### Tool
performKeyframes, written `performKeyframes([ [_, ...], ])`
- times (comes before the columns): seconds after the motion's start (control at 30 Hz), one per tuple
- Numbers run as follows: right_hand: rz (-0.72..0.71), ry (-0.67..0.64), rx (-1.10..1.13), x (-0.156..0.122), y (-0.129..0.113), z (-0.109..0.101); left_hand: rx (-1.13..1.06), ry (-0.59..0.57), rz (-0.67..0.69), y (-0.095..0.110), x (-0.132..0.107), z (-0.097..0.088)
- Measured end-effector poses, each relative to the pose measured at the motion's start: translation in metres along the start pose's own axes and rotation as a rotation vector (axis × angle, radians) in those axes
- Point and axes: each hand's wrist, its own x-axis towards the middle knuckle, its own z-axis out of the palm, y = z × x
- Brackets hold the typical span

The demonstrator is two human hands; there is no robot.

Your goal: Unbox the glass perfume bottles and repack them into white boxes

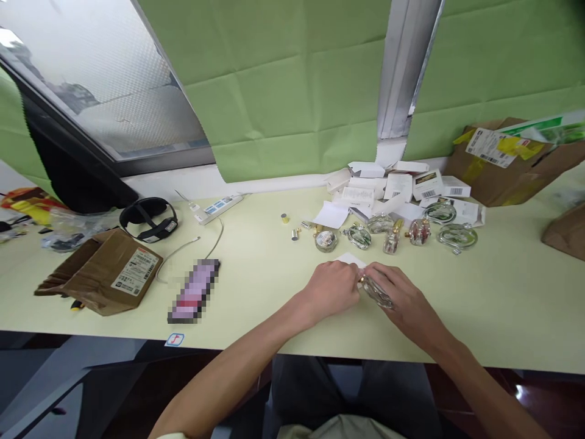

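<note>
In front of me, above the near half of the table, my two hands meet at a small clear glass bottle (378, 291) with silvery curved patterning. My right hand (402, 299) is closed around its far side, the bottle lying tilted against the fingers. My left hand (333, 289) is curled into a fist, its fingertips pressed at the bottle's gold-coloured neck (362, 279); whatever else sits inside those fingers is hidden. A white paper piece (351, 260) lies just beyond the hands. Past it stand similar bottles: a round labelled one (326, 240), a green-tinted one (358, 236) and a reddish one (419, 231).
Small metallic caps (295, 235) lie left of the bottles. Opened white boxes (397, 186) pile up by the wall. Cardboard boxes stand at right (498, 177) and left (114, 274). A phone (194, 291), a power strip (222, 207) and a black headset (150, 222) occupy the left side.
</note>
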Motion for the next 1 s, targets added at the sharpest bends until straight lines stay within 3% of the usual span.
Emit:
performKeyframes([
  [0.1,0.13,-0.043,0.204,0.006,-0.001,-0.008,-0.048,0.055,0.149,-0.011,-0.002,-0.004],
  [0.23,0.335,-0.287,0.514,0.012,-0.001,-0.032,0.093,0.208,0.448,-0.025,0.0,-0.006],
  [0.33,0.327,-0.483,0.621,0.013,-0.005,-0.047,0.193,0.209,0.63,-0.025,0.004,-0.007],
  [0.43,0.303,-0.511,0.638,0.011,-0.009,-0.051,0.157,0.156,0.689,-0.017,0.008,-0.008],
  [0.5,0.289,-0.448,0.595,0.007,-0.007,-0.047,0.056,0.113,0.607,-0.013,0.009,-0.011],
  [0.57,0.299,-0.334,0.516,0.001,0.0,-0.043,-0.117,0.075,0.438,-0.016,0.006,-0.016],
  [0.7,0.481,0.001,0.44,-0.017,0.03,-0.043,-0.426,0.026,0.075,-0.046,-0.009,-0.022],
  [0.77,0.543,0.15,0.37,-0.022,0.049,-0.05,-0.396,0.028,-0.067,-0.069,-0.018,-0.011],
  [0.87,0.607,0.301,0.167,-0.023,0.075,-0.059,-0.282,0.066,-0.318,-0.097,-0.026,0.021],
  [1.0,0.725,0.355,0.033,-0.014,0.099,-0.061,-0.278,0.192,-0.451,-0.102,-0.03,0.053],
])
